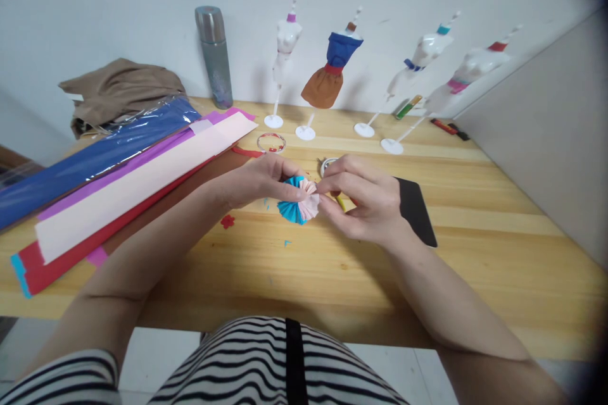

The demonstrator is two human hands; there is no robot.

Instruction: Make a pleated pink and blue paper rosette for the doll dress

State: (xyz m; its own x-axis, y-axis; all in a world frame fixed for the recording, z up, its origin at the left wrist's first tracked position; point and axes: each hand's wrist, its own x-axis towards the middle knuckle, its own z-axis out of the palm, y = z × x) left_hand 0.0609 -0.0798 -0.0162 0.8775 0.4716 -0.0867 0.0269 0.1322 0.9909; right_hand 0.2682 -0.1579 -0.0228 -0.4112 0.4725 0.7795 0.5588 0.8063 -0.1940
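A small pleated paper rosette (291, 210), half blue and half pale pink, is held up over the middle of the table. My left hand (259, 178) pinches it from the left, thumb across its front. On the other side, my right hand (361, 196) has thumb and forefinger closed on the rosette's pink right edge. Under and behind the right hand are a dark phone-like slab (418, 212), part of a roll of white tape (327, 166) and a yellow-handled item (341, 203), mostly hidden. A red paper flower (228, 221) lies near my left forearm.
Folded crepe papers (142, 186) in several colours lie at the left, beside a brown cloth (123, 92) and a thermos (216, 57). Several small white mannequins on stands line the wall, one wearing a blue and brown outfit (327, 79). A glue tube (408, 107) and a red-black cutter (449, 129) lie behind.
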